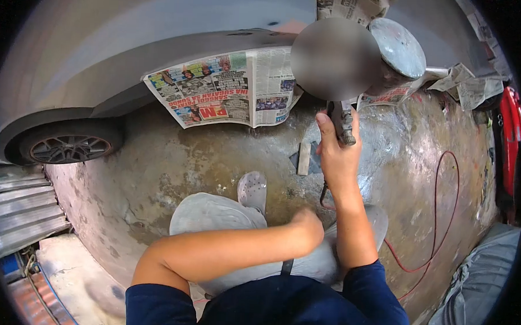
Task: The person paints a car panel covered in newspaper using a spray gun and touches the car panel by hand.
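Observation:
My right hand is raised in front of me, wrapped around the handle of a spray gun. A round blur hides the gun's front part and whatever lies just beyond it. A dark hose fitting hangs below my right wrist, and a thin red hose continues from there. My left hand is bent inward over my lap, near my right forearm. It is slightly smeared, and its fingers are hidden under it. Newspaper covers the lower side of a grey car ahead.
A round grey-topped object stands right of the blur. A wooden block lies on a dark sheet on the stained concrete floor. The car's wheel is at left; a red object and grey cloth are at right.

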{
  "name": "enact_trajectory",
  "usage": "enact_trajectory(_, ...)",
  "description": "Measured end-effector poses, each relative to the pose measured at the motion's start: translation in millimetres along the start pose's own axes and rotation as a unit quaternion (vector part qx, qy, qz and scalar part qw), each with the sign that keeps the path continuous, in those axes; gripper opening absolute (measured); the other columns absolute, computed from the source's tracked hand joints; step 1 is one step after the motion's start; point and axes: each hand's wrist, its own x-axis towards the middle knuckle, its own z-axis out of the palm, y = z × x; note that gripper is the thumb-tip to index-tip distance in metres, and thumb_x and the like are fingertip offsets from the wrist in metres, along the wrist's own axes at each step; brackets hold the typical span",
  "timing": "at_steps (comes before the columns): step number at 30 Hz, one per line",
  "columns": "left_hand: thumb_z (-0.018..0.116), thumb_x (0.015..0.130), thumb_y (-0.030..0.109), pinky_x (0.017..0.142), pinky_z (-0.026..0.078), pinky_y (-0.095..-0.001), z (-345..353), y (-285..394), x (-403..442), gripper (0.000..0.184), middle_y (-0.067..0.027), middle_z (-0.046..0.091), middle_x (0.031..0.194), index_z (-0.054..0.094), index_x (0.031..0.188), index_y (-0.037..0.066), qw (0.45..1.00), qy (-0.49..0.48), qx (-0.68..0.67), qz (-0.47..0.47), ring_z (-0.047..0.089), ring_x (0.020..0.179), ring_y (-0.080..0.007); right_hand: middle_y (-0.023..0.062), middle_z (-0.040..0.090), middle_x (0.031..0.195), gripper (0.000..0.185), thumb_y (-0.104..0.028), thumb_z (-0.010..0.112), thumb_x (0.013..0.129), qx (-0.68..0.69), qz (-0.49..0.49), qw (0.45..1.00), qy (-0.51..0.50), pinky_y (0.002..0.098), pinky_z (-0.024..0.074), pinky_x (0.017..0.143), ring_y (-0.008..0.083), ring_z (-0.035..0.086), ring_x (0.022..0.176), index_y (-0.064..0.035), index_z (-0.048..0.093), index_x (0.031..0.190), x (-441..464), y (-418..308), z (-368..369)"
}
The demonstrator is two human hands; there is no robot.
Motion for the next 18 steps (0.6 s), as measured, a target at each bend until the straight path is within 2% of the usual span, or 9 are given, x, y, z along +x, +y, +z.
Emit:
enact_trajectory(3, 0.072, 0.083, 0.015, 0.077, 0.055, -0.0461, 11.9, 20.2, 0.8, 0.025, -0.0138, 0.076, 0.114, 0.081, 0.106, 0.009, 0.998, -0.004, 0.021, 0.053, 0.07, 0.106, -0.0305, 0.0087, 0.07, 0.09, 0.04, -0.024, 0.075, 0.097, -0.023, -0.045, 0.999, 0.0, 0.0316, 0.0508, 0.068, 0.0145, 0.061, 0.073, -0.0007, 0.056, 0.123, -3.9, -0.1, 10.7)
enact_trajectory(6, 0.073, 0.083, 0.014, 0.078, 0.053, -0.0474, 12.5, 30.4, 8.4, 0.027, -0.0112, 0.075, 0.119, 0.081, 0.109, 0.011, 0.997, -0.052, 0.045, 0.04, 0.069, 0.11, -0.0294, 0.0088, 0.068, 0.087, 0.038, -0.025, 0.075, 0.097, -0.008, -0.022, 1.0, -0.015, 0.031, 0.0505, 0.07, 0.0144, 0.061, 0.075, -0.0016, 0.055, 0.12, -12.4, -10.2, 20.8)
enact_trajectory(9, 0.072, 0.085, 0.014, 0.081, 0.054, -0.0454, 2.4, 28.2, 2.1, 0.03, -0.0099, 0.073, 0.125, 0.079, 0.114, 0.012, 0.997, -0.049, 0.048, 0.04, 0.069, 0.113, -0.0278, 0.0096, 0.067, 0.084, 0.038, -0.025, 0.075, 0.097, -0.013, -0.03, 0.999, -0.037, 0.0318, 0.0512, 0.07, 0.0148, 0.063, 0.076, -0.0021, 0.055, 0.12, -16.4, -19.2, 27.5)
enact_trajectory(12, 0.082, 0.073, 0.018, 0.07, 0.049, -0.0508, 48.2, 36.1, 47.9, 0.045, -0.0039, 0.073, 0.119, 0.077, 0.118, 0.015, 0.999, 0.013, 0.035, 0.011, 0.068, 0.101, -0.029, 0.0102, 0.068, 0.085, 0.038, -0.022, 0.076, 0.096, -0.016, -0.032, 0.998, -0.058, 0.0324, 0.052, 0.071, 0.0163, 0.065, 0.076, -0.002, 0.055, 0.12, -21.3, -24.8, 33.8)
enact_trajectory(18, 0.078, 0.08, 0.02, 0.076, 0.05, -0.0508, 76.8, 40.9, 82.7, 0.043, -0.0055, 0.071, 0.124, 0.075, 0.122, 0.017, 0.999, 0.035, -0.001, -0.013, 0.067, 0.108, -0.0287, 0.0134, 0.073, 0.095, 0.039, -0.013, 0.078, 0.092, 0.019, -0.068, 0.992, -0.103, 0.0326, 0.0542, 0.075, 0.0194, 0.071, 0.085, -0.0012, 0.057, 0.123, -24.2, -33.8, 42.8)
